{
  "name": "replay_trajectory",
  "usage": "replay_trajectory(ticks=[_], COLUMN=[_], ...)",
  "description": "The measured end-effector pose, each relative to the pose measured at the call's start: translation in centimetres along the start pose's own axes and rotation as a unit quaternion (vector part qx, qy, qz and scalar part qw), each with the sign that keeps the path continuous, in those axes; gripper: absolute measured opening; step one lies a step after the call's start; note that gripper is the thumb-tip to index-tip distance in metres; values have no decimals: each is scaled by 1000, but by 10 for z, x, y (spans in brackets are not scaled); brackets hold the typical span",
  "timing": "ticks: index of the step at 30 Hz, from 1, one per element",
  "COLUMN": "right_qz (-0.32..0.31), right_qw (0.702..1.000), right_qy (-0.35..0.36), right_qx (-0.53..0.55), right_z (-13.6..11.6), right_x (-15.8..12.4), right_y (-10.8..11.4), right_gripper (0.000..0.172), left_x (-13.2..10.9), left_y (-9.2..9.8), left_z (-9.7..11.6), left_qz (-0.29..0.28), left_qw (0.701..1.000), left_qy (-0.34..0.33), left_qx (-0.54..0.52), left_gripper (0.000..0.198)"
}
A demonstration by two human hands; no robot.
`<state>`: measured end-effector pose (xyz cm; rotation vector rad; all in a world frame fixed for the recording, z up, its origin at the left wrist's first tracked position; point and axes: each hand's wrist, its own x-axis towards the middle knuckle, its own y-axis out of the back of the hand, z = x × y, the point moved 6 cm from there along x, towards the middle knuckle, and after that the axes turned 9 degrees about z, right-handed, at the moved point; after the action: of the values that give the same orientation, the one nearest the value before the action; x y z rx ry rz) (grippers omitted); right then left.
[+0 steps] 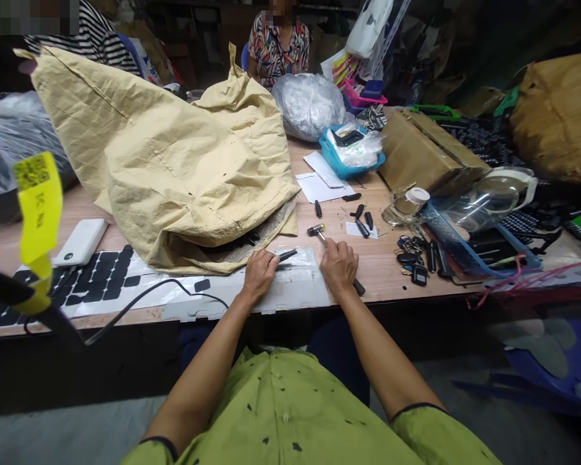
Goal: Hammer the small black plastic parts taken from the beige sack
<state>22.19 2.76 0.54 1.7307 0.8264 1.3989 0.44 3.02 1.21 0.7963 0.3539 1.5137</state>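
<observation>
My left hand [260,276] is closed at the mouth of a big beige cloth sack [193,168], pinching a slim black piece [287,255] that points to the right. That piece lies low over a white sheet [290,289] with clear plastic on it, at the table's front edge. My right hand [339,263] is wrapped round the handle of a small hammer [315,230]. The hammer's head stands out beyond my fingers, and the dark end of its handle shows below my palm. More black pieces [253,237] show inside the sack's opening.
Loose black pieces [363,228] and small wires lie right of the hammer. Further right are keys [411,255], a blue basket [501,261], a clear jug [494,200] and a cardboard box [419,155]. A white power bank [81,242] lies left. A person [283,48] sits across the table.
</observation>
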Motion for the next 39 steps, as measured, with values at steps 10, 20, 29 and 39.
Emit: replay_trajectory(ticks=[10, 20, 29, 39], right_qz=[14, 2, 17, 24], right_qw=[1000, 1000, 1000, 1000], right_qy=[7, -2, 9, 8], right_qx=[-20, -2, -17, 4], right_z=[0, -1, -2, -4], right_x=[-1, 1, 1, -1], right_y=[0, 1, 0, -3], right_gripper=[35, 36, 35, 35], left_x=[-131, -139, -23, -85], left_y=[1, -29, 60, 64], left_z=[31, -10, 3, -6], left_qz=[-235, -292, -97, -190], left_qw=[965, 953, 985, 953], left_qy=[-9, 65, 107, 182], left_qx=[-117, -58, -93, -151], left_gripper=[37, 31, 30, 37])
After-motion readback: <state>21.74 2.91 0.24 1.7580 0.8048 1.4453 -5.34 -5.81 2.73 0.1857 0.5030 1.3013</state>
